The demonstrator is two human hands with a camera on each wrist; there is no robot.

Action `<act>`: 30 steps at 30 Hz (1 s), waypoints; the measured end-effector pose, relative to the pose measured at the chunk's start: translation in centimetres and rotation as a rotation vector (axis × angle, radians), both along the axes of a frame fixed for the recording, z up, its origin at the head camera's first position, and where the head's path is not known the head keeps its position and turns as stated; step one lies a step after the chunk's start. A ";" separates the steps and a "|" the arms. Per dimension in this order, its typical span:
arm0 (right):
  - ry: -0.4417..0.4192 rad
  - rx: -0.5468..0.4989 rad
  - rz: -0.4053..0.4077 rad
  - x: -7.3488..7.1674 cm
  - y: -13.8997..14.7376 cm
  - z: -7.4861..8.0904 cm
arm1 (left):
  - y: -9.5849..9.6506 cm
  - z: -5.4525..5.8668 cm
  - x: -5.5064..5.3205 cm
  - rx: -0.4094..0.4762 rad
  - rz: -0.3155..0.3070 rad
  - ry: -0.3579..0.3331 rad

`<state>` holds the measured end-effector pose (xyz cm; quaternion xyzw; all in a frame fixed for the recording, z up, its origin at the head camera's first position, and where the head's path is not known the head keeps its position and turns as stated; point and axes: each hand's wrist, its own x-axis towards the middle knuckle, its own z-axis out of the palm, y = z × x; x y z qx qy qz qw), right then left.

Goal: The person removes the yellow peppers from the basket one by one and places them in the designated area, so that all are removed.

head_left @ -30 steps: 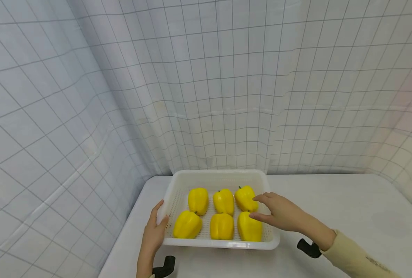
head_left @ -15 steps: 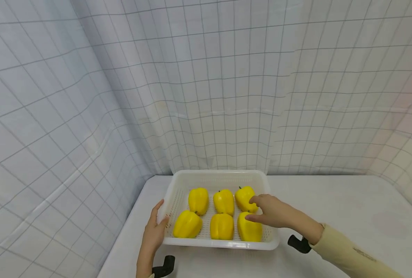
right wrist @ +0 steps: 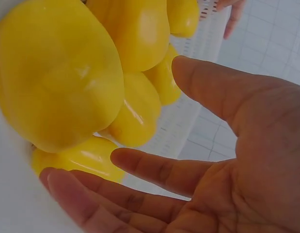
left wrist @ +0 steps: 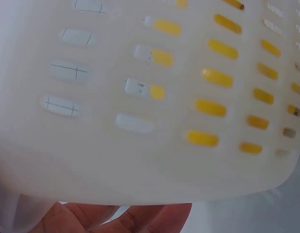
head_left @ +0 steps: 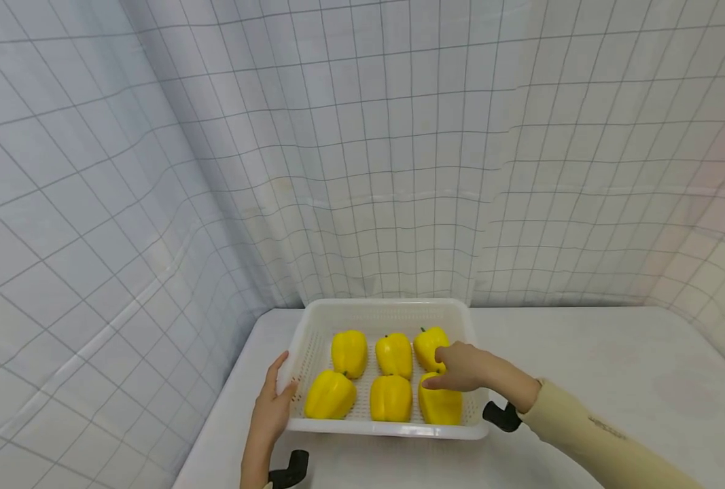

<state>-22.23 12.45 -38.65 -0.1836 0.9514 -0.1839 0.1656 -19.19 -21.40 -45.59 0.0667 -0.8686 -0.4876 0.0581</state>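
A white perforated plastic basket (head_left: 393, 428) stands on the table, with several yellow bell peppers in two rows inside it. My left hand (head_left: 268, 411) holds the basket's left rim, thumb on top and fingers along the outer side; in the left wrist view its fingers (left wrist: 164, 218) show below the basket edge. Over the right side of the basket reaches my right hand (head_left: 467, 367), fingers spread and apart from the thumb. It overlaps the near right bell pepper (head_left: 441, 407) and the far right bell pepper (head_left: 426, 346). Nothing sits between those fingers in the right wrist view.
White table surface (head_left: 588, 380) extends to the right of the basket. A white gridded curtain (head_left: 393, 204) hangs behind and along both sides, close to the basket's far rim. Black wrist mounts (head_left: 503, 415) sit near both wrists.
My right hand has moved left and slightly inward over the two right bell peppers. My left hand, the basket and the peppers have stayed in place.
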 end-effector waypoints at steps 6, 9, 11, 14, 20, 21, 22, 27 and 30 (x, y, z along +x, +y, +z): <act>-0.048 0.012 0.000 -0.5 -0.4 -0.7 | 0.0 -0.1 0.0 -0.012 0.008 -0.003; -0.050 0.029 0.004 -0.6 -0.5 -0.9 | 0.0 -0.1 0.1 -0.008 0.010 -0.005; -0.053 0.038 0.003 -0.6 -0.6 -1.0 | 0.1 -0.1 0.1 -0.005 0.010 -0.005; -0.056 0.049 0.002 -0.6 -0.8 -1.1 | 0.1 -0.1 0.1 -0.007 0.012 -0.002; -0.088 0.081 -0.003 -0.7 -1.1 -1.2 | 0.1 -0.1 0.1 -0.015 0.012 -0.006; -0.098 0.087 -0.006 -0.8 -1.2 -1.2 | 0.1 -0.1 0.1 -0.017 0.011 -0.005; -0.108 0.093 -0.010 -0.8 -1.3 -1.1 | 0.1 -0.1 0.1 -0.020 0.010 -0.002; -0.125 0.117 -0.009 -0.9 -1.8 -1.1 | 0.1 -0.1 0.0 -0.032 0.008 -0.001; -0.135 0.132 -0.006 -1.1 -2.0 -1.4 | 0.1 -0.1 0.0 -0.033 0.010 -0.005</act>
